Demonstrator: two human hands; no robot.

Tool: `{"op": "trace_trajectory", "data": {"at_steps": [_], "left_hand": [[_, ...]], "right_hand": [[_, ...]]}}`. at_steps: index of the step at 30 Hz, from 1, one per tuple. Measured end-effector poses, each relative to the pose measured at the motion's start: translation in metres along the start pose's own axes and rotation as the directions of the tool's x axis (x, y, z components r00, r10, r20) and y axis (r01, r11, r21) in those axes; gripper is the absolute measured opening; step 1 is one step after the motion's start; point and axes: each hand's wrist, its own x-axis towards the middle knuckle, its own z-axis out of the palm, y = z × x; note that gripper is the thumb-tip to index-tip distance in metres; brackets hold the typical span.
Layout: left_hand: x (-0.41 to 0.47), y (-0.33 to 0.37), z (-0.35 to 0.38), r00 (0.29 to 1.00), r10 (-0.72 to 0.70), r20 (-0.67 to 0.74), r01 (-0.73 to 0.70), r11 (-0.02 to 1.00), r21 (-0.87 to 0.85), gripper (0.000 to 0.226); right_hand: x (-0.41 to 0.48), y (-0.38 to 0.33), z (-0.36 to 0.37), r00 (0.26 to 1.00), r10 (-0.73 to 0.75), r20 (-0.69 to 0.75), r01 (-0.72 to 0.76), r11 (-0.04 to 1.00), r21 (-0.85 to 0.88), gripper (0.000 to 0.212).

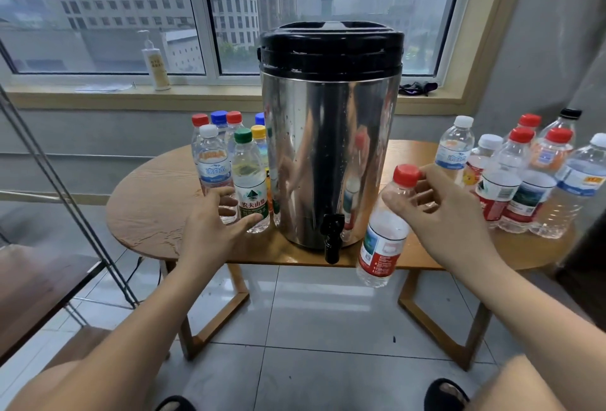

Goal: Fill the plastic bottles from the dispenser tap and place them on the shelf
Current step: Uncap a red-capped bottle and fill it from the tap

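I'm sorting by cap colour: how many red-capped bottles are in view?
6 red-capped bottles: two at the back of the left group, three in the right group, one held by the right hand. The dispenser may hide more.

The tall steel dispenser with black lid [328, 148] fills the middle of the round wooden table [147, 207]. Below its black tap [333, 236] you have open air. One group of capped plastic bottles [213, 168] stands just left of the dispenser, and a second group [501, 194] crowds the right end. Between the second group and the dispenser the table is bare; your right hand [449, 210] holds a clear red-capped bottle [382, 246] before this gap.
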Motion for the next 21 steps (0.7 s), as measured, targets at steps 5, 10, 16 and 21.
{"op": "trace_trajectory", "data": {"at_steps": [5, 10, 16, 21], "left_hand": [[-0.034, 0.021, 0.0, 0.995, -0.008, 0.099, 0.021, 0.992, -0.123, 0.067], [-0.066, 0.037, 0.014, 0.982, 0.023, 0.188, 0.013, 0.981, -0.191, 0.064], [-0.089, 0.041, 0.035, 0.946, 0.056, 0.318, 0.008, 0.98, -0.198, 0.052], [-0.105, 0.041, 0.051, 0.902, 0.068, 0.426, 0.018, 0.981, -0.195, 0.046]], "right_hand": [[-0.031, -0.01, 0.015, 1.0, -0.027, 0.014, 0.027, 0.999, 0.024, 0.029], [-0.063, 0.009, 0.054, 0.993, 0.013, 0.115, -0.018, 0.999, 0.041, 0.025], [-0.092, 0.042, 0.099, 0.969, 0.032, 0.246, -0.017, 0.998, -0.062, 0.032], [-0.109, 0.049, 0.12, 0.947, -0.021, 0.322, 0.045, 0.997, -0.067, 0.036]]}}
